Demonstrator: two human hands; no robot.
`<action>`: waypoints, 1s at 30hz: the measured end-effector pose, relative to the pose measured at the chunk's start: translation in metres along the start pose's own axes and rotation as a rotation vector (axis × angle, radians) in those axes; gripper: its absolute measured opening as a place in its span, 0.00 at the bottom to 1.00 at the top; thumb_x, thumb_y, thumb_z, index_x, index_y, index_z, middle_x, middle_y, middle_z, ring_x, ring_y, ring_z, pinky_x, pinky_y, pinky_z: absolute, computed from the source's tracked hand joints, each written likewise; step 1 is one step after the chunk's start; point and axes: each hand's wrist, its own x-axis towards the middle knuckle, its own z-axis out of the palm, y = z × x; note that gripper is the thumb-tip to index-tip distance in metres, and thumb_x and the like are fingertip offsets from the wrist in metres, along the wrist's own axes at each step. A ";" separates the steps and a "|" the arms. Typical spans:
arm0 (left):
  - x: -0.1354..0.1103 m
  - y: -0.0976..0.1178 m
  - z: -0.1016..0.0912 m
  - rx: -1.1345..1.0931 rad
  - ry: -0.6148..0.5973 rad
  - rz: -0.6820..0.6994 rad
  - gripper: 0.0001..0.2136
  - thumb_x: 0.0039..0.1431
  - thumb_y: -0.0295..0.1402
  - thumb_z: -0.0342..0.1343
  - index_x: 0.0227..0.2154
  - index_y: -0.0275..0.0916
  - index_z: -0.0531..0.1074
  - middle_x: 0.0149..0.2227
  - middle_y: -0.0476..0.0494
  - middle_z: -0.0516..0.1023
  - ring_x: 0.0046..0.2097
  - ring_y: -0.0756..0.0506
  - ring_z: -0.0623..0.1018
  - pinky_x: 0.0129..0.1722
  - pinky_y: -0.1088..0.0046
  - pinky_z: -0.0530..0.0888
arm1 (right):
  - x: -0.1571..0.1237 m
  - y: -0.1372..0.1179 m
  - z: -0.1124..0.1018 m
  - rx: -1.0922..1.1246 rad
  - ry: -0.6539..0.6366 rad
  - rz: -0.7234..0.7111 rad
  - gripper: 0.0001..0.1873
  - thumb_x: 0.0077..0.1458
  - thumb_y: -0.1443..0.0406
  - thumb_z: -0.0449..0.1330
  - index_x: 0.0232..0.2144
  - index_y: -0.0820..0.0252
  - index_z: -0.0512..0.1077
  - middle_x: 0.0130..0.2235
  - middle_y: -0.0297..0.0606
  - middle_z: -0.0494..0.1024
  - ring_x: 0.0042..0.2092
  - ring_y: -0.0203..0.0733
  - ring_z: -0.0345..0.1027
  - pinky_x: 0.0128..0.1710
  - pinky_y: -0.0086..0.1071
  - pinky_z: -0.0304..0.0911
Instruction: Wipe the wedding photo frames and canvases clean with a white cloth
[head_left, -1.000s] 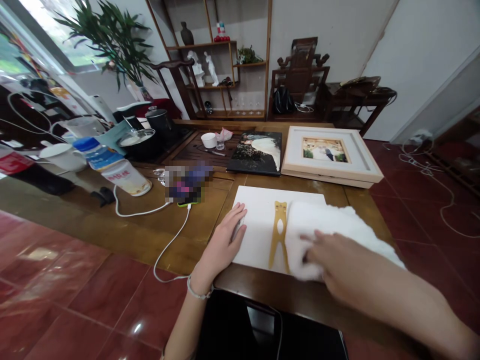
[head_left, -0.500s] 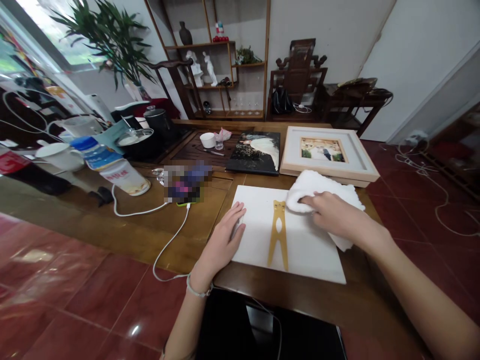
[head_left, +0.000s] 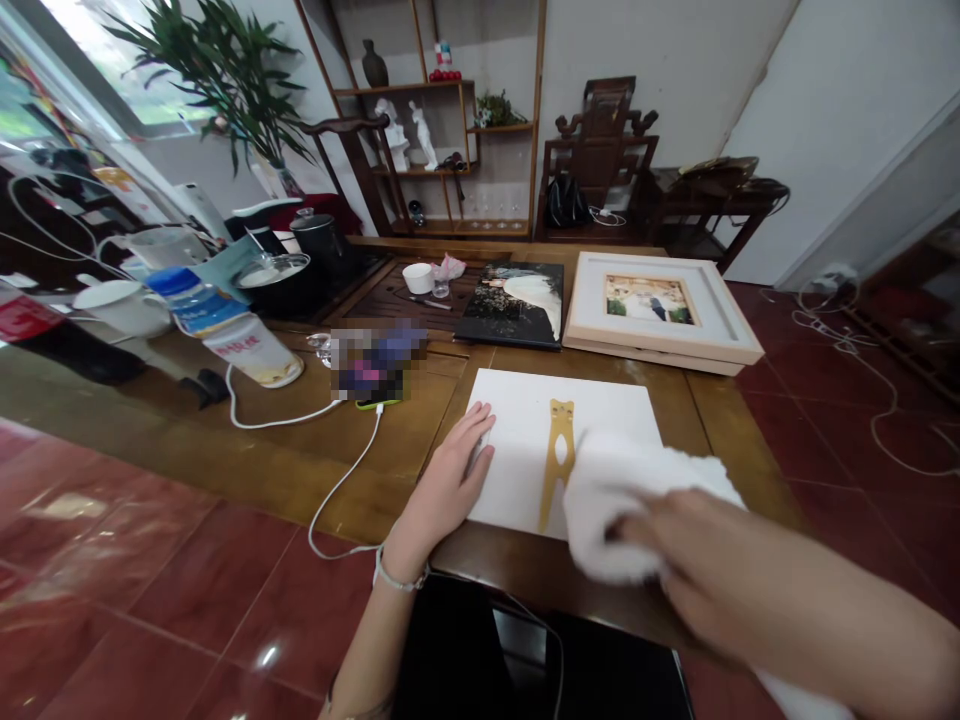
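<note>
Head camera: the right hand (head_left: 701, 560) was blurry, but its fingers were curled and clamped on a fluffy white towel (head_left: 611, 475). The towel was bunched around those fingers. Its fat, round end stuck out to the left of them, and the rest ran off to the right behind the hand, so its long way went from side to side. It covered the right part of a flat white board (head_left: 517, 415) and reached past the near edge. The left hand (head_left: 451, 472) lay on the board's left edge, fingers close together and pointing away from the person, thumb apart. Between the two hands was a gold shape (head_left: 554, 473) with two little ears and long legs. Its ears pointed away from the person, and the towel hid one leg. The board sat on a brown wooden table (head_left: 420, 450). Farther off were a dark picture (head_left: 510, 305) and a pale picture frame (head_left: 574, 325).
</note>
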 end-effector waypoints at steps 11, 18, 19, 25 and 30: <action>0.000 -0.001 0.001 -0.027 0.017 0.022 0.18 0.63 0.29 0.46 0.55 0.39 0.63 0.61 0.38 0.61 0.64 0.42 0.59 0.63 0.54 0.57 | 0.078 -0.014 0.037 -0.347 0.138 0.041 0.25 0.49 0.75 0.52 0.51 0.67 0.70 0.58 0.62 0.63 0.58 0.70 0.56 0.48 0.55 0.61; -0.001 -0.002 0.000 -0.007 -0.002 0.007 0.18 0.64 0.29 0.46 0.56 0.38 0.63 0.62 0.38 0.60 0.64 0.43 0.58 0.63 0.55 0.57 | 0.033 -0.064 0.053 -0.209 0.209 -0.250 0.14 0.48 0.67 0.59 0.38 0.62 0.78 0.54 0.58 0.69 0.54 0.71 0.62 0.45 0.56 0.66; -0.001 -0.002 0.000 -0.010 -0.003 0.007 0.18 0.64 0.29 0.46 0.56 0.39 0.62 0.62 0.38 0.60 0.64 0.44 0.58 0.63 0.55 0.56 | 0.038 -0.058 0.049 -0.180 0.202 -0.236 0.16 0.47 0.68 0.59 0.41 0.61 0.77 0.55 0.56 0.68 0.54 0.69 0.62 0.46 0.54 0.66; 0.000 -0.001 0.000 -0.019 -0.003 0.003 0.18 0.64 0.29 0.46 0.56 0.37 0.63 0.62 0.37 0.61 0.64 0.44 0.58 0.63 0.57 0.56 | 0.102 0.007 0.034 -0.189 0.228 -0.066 0.28 0.43 0.77 0.54 0.49 0.60 0.72 0.61 0.48 0.62 0.62 0.60 0.50 0.57 0.50 0.56; 0.000 -0.001 0.001 -0.014 0.004 0.010 0.17 0.64 0.30 0.46 0.55 0.38 0.63 0.62 0.38 0.61 0.64 0.44 0.58 0.63 0.56 0.56 | 0.110 0.009 0.041 -0.245 0.252 -0.024 0.27 0.46 0.77 0.54 0.50 0.63 0.72 0.62 0.49 0.60 0.62 0.64 0.46 0.59 0.53 0.51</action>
